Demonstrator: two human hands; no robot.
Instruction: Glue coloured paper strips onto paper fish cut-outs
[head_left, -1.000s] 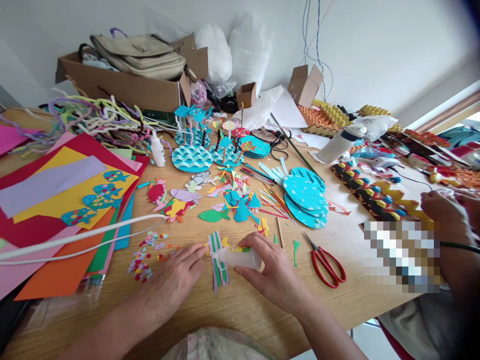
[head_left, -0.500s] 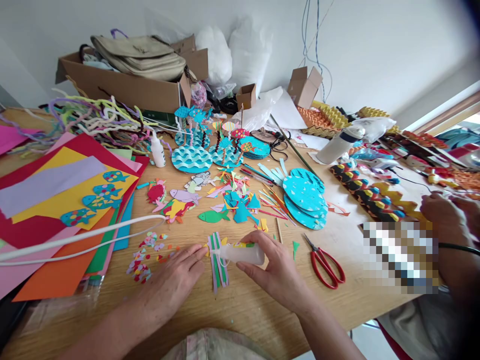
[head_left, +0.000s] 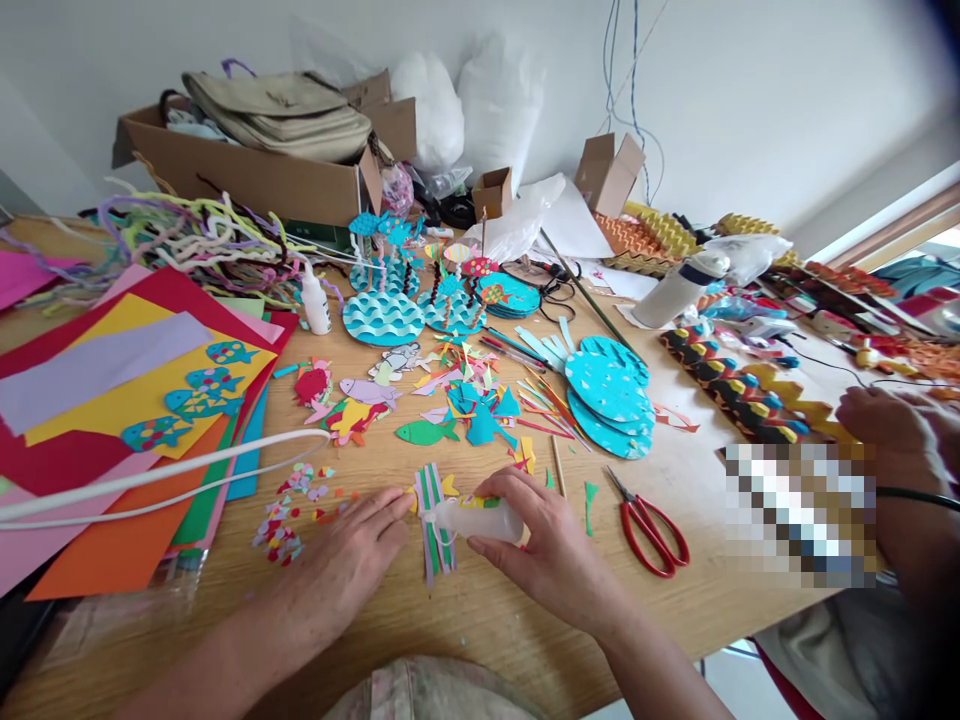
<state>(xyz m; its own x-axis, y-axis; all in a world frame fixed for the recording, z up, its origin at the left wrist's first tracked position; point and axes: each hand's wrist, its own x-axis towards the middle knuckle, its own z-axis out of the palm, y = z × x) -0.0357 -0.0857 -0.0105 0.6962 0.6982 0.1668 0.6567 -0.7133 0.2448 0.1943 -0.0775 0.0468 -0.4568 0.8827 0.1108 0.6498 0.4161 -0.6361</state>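
Note:
My right hand (head_left: 544, 545) is wrapped round a white glue bottle (head_left: 476, 518), tilted nearly flat with its nozzle pointing left. The nozzle is over striped paper strips (head_left: 433, 545) in purple, green and white on the table. Beside them my left hand (head_left: 349, 550) lies flat with fingers stretched out, its fingertips at a small yellow paper piece (head_left: 412, 501) by the strips' left edge. Another yellow bit (head_left: 450, 486) shows right of the strips. Above lies a green paper fish (head_left: 427, 432). Red-handled scissors (head_left: 651, 525) rest to the right of my right hand.
Coloured paper sheets (head_left: 142, 400) are stacked at left, near a white cable loop (head_left: 225, 455). Confetti dots (head_left: 289, 515) lie by my left hand. Blue discs (head_left: 611, 395) and finished fish stands (head_left: 450, 295) are farther back. A co-worker's hands (head_left: 885, 420) are at the right.
My right hand has shifted the glue bottle slightly left and down, its nozzle now farther over the strips. My left hand has stayed in place.

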